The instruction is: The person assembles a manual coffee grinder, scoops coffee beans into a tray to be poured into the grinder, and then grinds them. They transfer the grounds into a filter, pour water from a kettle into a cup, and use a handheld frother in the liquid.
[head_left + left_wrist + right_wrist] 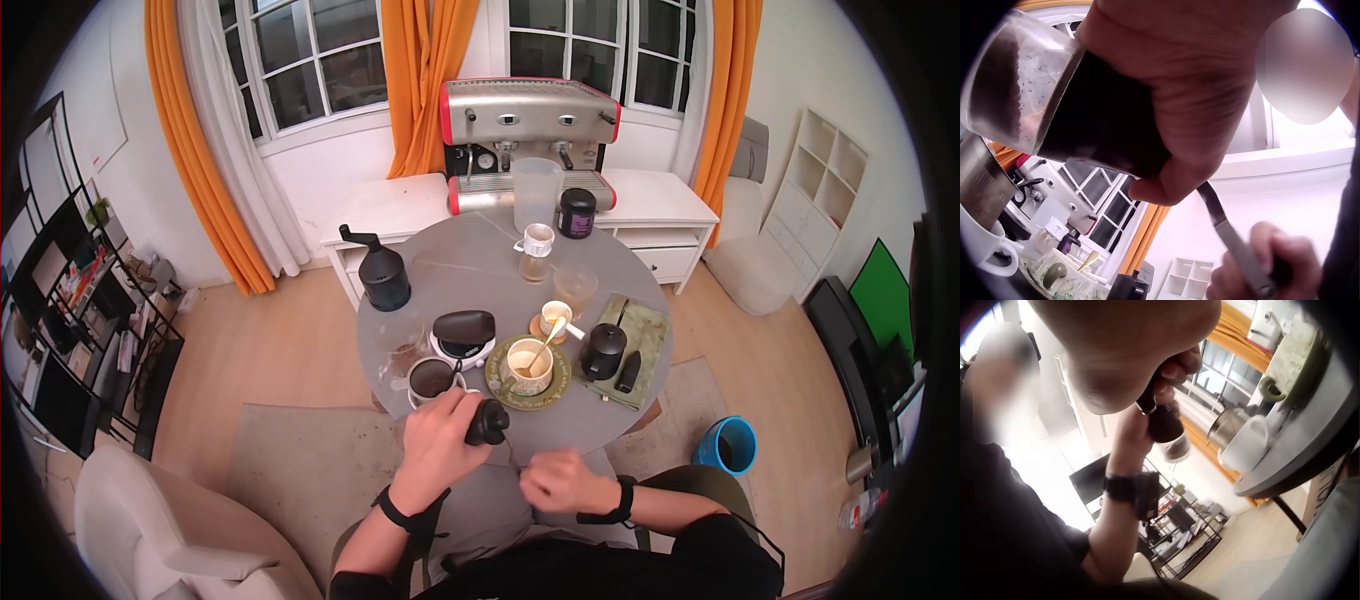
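Observation:
My left hand (438, 448) wraps around a black hand coffee grinder (487, 423), held tilted at the table's near edge. Its clear jar (1013, 78) has brown grounds inside and points to the left in the left wrist view. From the grinder's other end a metal crank arm (1240, 253) reaches to my right hand (1275, 265), whose curled fingers grip the dark knob. In the head view the right hand (567, 482) is low, in front of my lap. Just beyond the left hand stands a white cup (432, 379) with a metal filter or cup set in it.
The round grey table (460, 250) bears a scale (464, 345) with a black piece on top, a cup on a green saucer (530, 402), a black pot (603, 352) on a green cloth and a larger black grinder (383, 272). Behind is an espresso machine (530, 120).

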{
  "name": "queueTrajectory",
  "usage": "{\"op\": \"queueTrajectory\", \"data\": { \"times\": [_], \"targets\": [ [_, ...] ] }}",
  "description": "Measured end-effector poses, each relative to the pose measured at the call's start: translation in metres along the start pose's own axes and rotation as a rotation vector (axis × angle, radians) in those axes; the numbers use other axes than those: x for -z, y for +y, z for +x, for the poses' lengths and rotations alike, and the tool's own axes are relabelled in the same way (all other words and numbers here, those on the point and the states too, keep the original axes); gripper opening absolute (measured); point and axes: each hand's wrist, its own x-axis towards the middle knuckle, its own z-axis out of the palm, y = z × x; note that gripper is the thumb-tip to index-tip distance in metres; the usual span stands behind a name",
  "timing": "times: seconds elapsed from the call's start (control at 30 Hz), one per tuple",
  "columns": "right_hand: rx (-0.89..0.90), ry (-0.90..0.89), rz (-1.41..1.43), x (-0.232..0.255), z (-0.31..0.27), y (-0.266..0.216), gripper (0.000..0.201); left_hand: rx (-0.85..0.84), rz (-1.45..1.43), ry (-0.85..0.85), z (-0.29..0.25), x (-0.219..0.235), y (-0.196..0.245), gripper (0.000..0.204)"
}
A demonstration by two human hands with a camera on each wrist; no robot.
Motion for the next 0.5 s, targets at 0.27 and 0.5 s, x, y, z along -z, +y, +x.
{"op": "queueTrajectory", "data": {
  "times": [0.27,0.5],
  "targets": [
    [0.391,-0.074,0.121,0.009,0.043,-0.062,0.019,-0.058,-0.068,-0.22,-0.01,-0.024,0.003,0.038],
    [0.482,-0.125,-0.058,0.03,0.114,-0.056,0.022,-0.072,-0.189,-0.391,-0.025,-0.047,-0.004,0.036]
  ]
}}
